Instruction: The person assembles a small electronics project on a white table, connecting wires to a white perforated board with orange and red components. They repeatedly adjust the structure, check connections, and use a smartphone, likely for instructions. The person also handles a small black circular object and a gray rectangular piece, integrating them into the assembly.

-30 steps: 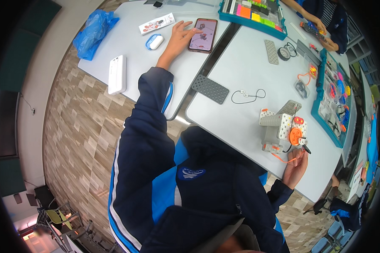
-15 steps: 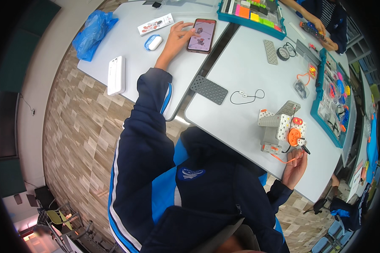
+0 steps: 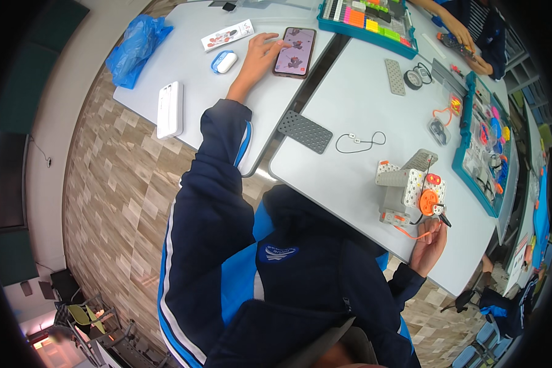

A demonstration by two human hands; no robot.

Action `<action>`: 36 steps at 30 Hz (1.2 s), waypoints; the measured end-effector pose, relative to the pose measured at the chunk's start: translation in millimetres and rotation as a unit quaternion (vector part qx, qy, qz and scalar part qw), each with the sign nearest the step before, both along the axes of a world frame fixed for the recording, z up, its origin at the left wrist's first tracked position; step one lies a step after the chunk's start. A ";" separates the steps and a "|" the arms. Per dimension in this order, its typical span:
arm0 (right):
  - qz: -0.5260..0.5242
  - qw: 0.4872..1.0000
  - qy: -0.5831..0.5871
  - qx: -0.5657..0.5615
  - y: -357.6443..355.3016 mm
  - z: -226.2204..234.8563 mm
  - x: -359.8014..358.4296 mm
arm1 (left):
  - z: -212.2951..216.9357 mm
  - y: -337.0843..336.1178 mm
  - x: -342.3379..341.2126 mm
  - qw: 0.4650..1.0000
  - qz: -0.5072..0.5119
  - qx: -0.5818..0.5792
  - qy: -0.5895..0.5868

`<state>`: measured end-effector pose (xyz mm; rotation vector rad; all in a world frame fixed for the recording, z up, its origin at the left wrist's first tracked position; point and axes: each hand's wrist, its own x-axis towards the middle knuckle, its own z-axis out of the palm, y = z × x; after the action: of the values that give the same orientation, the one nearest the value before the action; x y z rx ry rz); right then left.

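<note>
My left hand lies spread at the left side of a smartphone, a finger over its screen, which shows pictures of built models. Toward the table's front edge on the right stands a building-kit robot model of light grey perforated pieces, with an orange wheel on its side and black and orange cables. My right hand is closed at the model's lower right corner, thumb and fingertips on it. The model partly hides those fingertips. A dark grey perforated plate and a thin black cable lie between the two hands.
Teal parts cases stand at the back and right. Around the phone are an earphone case, a white box, a power bank and a blue plastic bag. A gap separates two tables. Another person's hands work at the far right.
The pictures on the phone screen have changed, with models now placed differently. My left hand stays beside the phone, and my right hand keeps to the model's corner.
</note>
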<state>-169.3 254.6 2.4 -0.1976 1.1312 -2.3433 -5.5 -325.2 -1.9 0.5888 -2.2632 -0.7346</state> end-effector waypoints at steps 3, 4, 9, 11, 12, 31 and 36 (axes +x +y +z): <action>0.000 1.000 -0.001 -0.001 -0.9 0.6 0.2 | 0.3 2.8 -0.7 1.000 0.002 -0.002 -0.003; 0.001 1.000 -0.001 -0.003 -1.0 0.6 0.5 | 0.1 3.5 -0.7 1.000 0.001 -0.008 -0.005; -0.001 1.000 0.004 0.002 -0.7 0.3 1.4 | -3.0 1.3 -2.4 1.000 0.004 -0.013 -0.019; -0.001 1.000 0.005 -0.005 -0.5 0.1 1.3 | -3.6 -3.3 -5.1 1.000 0.010 0.009 -0.017; 0.000 1.000 0.008 0.003 -0.5 0.0 1.2 | -3.8 -5.1 -5.6 1.000 0.002 0.008 -0.006; 0.004 1.000 0.005 0.002 0.9 -1.6 -1.1 | 6.9 0.7 2.8 0.997 -0.032 0.063 0.011; -0.002 1.000 0.004 0.004 0.8 -1.7 -0.3 | 6.9 1.2 2.8 0.998 -0.035 0.057 0.013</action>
<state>-169.6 255.4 0.7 -0.2016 1.1467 -2.3433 -2.7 -323.9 5.0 0.5519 -2.2377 -0.9062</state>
